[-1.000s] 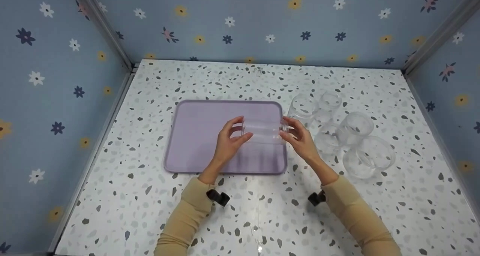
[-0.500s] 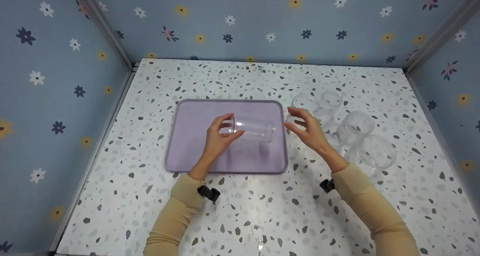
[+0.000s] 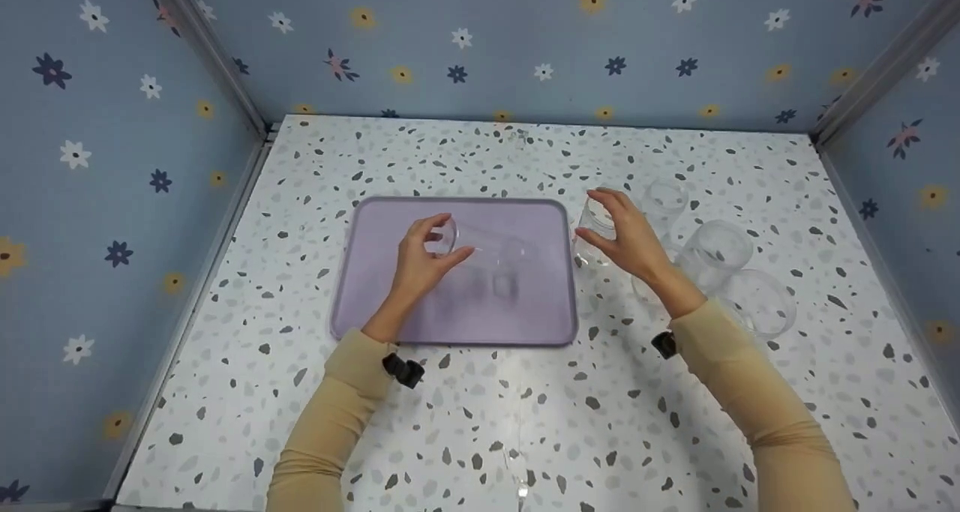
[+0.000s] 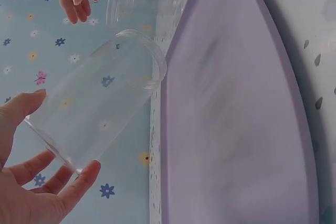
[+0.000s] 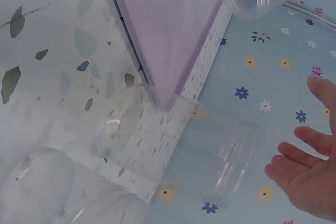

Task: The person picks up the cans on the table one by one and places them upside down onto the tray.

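My left hand (image 3: 421, 264) grips a clear, see-through jar (image 3: 487, 246) by one end, above the lilac tray (image 3: 390, 317). In the left wrist view the jar (image 4: 100, 103) tilts, its ringed rim away from the palm and close over the tray. Thumb and fingertips hold the nearer end. To the right of the tray, my right hand (image 3: 630, 238) is spread beside another clear jar (image 3: 596, 216). The right wrist view shows that jar (image 5: 189, 145) upright with a threaded rim, a gap between it and my fingers (image 5: 294, 169).
Several more clear jars stand close together on the right, including a small one (image 3: 666, 196), a middle one (image 3: 720, 246) and a wide one (image 3: 761, 302). The speckled table (image 3: 465, 429) ends at flowered panels (image 3: 502, 47) on the back and sides.
Both hands held the jar at first; the right hand let go and moved right and back to another jar. My left hand carried the jar left over the tray, tilting it.
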